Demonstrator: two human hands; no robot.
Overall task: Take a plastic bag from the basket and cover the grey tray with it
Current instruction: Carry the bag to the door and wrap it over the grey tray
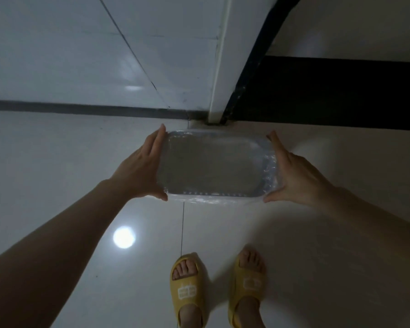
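Both hands, left hand (142, 166) and right hand (296, 176), hold the bagged tray (211, 162) by its ends; slippery plastic bag (269, 162) could make it slide.

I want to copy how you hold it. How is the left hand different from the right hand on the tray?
The left hand grips the tray's left end, the right hand its right end. The left hand's fingers lie straight and close together along the edge; the right hand's spread a little wider. Crinkled bag shows beside the right hand, less by the left. Both are bare, with thumbs at the near edge, holding the wrapped tray above the floor.
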